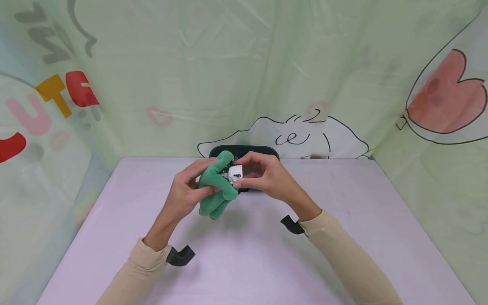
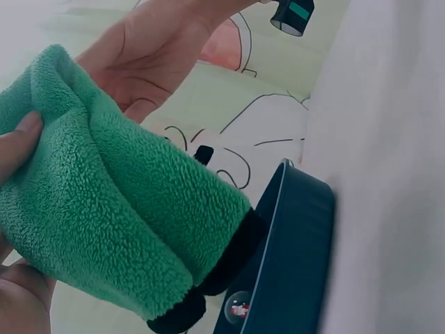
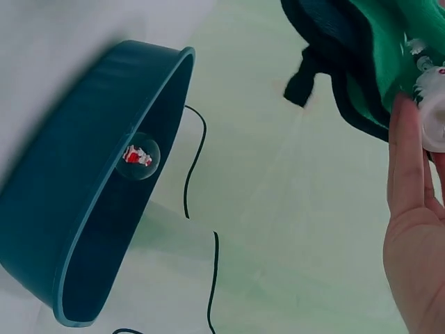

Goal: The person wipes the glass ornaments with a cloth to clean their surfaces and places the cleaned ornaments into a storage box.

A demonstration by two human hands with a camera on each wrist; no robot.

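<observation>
Drop hazard: moderate, in this assessment. You have the white ornament [image 1: 236,172] raised above the tabletop [image 1: 244,258], in front of the dark basin [image 1: 244,149], with the green cloth [image 1: 214,181] folded around one side of it. The exposed face looks smooth; should your right-hand pinch loosen while the cloth slides, the piece could slip out and strike the tabletop or the basin rim.

Snag hazard: minor. The cloth's loose folds hang below your grip; if they catch on the ornament or the rim, they could pull the piece askew.

Secondary item: a clear ball with a red and white figure [image 3: 138,157] sits inside the basin. It appears liable to roll if the basin is knocked, and anything dropped there could hit it.

Fingers, right hand [image 1: 271,174]: barely apart, with thumb and fingertips clamped on the white end of the ornament; you touch no cloth that can be confirmed from the head view.

Fingers, left hand [image 1: 184,190]: curled, with the thumb on the near face of the cloth and the cloth gripped in between. Whether these fingers also press on the ornament through the fabric cannot be determined; the folds hide it.
</observation>
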